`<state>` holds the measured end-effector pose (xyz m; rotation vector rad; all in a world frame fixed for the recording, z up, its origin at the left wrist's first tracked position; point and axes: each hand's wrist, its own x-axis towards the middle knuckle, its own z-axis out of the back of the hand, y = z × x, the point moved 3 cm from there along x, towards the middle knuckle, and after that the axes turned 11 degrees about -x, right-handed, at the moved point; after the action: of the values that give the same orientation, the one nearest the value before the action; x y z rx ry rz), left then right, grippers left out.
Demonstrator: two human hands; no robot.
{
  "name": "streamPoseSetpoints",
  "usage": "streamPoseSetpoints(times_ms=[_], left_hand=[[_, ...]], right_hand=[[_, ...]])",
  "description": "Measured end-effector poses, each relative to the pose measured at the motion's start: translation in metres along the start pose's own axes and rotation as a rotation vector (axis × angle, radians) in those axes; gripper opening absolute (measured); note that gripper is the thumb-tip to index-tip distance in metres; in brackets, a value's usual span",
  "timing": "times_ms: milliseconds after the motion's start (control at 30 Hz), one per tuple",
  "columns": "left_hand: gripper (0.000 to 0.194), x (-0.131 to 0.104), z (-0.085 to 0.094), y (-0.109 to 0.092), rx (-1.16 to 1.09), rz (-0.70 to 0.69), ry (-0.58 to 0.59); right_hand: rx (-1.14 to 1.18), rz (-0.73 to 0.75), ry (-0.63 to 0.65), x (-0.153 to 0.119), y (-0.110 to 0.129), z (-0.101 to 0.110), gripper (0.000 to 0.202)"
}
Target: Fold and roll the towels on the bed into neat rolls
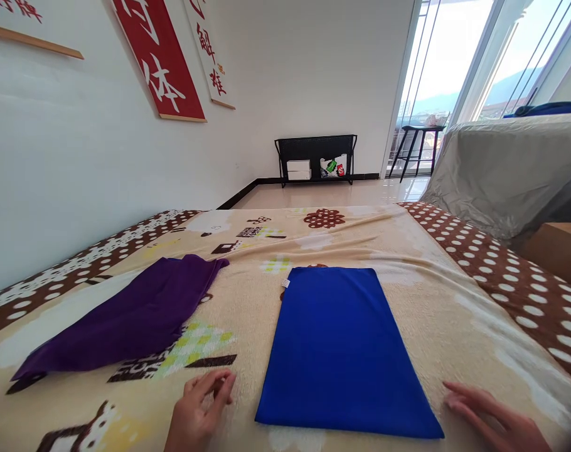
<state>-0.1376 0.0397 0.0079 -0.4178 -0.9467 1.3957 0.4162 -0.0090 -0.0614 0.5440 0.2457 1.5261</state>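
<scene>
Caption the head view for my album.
Left hand and right hand flank a blue cloth beside purple cloth on a patterned blanket.

the flat blue fabric rectangle (342, 351) lies on the patterned beige fleece blanket (421, 301), between and ahead of the left hand's fingers (213, 378) and the right hand's fingers (474, 397); the loose purple cloth (125, 314) lies ahead and left of the left fingers, on the blanket; the low black metal rack (316, 148) stands far ahead of both
</scene>
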Motion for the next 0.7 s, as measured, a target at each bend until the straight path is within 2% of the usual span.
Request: streamPoseSetpoints(times_ms=[67,133,167,267,333,400,467,567,700], left_hand=[[0.029,0.041,-0.008,-0.026,0.035,-0.094,0.067],[0.027,0.092,-0.036,-0.048,0.044,-0.189,0.175],[0.025,0.119,-0.054,-0.055,0.043,-0.215,0.188],[0.020,0.190,-0.117,-0.058,0.068,-0.259,0.213],[0.026,0.222,-0.152,-0.048,0.090,-0.258,0.223],[0.031,0.241,-0.174,-0.032,0.099,-0.245,0.222],[0.031,0.251,-0.183,-0.016,0.092,-0.229,0.219],[0.029,0.259,-0.184,0.003,0.066,-0.199,0.225],[0.028,0.265,-0.182,0.012,0.038,-0.152,0.245]], right_hand=[[-0.086,-0.065,-0.034,0.044,0.009,0.008,0.041],[-0.131,-0.018,-0.052,0.103,0.028,0.006,0.048],[-0.131,0.010,-0.050,0.135,0.039,0.001,0.047],[-0.142,0.050,-0.050,0.221,0.062,-0.023,0.040],[-0.152,0.036,-0.052,0.260,0.064,-0.039,0.038],[-0.162,0.013,-0.050,0.282,0.058,-0.052,0.036],[-0.167,-0.003,-0.043,0.291,0.046,-0.061,0.035],[-0.162,-0.023,-0.042,0.295,0.029,-0.069,0.036],[-0.140,-0.047,-0.061,0.299,0.018,-0.072,0.040]])
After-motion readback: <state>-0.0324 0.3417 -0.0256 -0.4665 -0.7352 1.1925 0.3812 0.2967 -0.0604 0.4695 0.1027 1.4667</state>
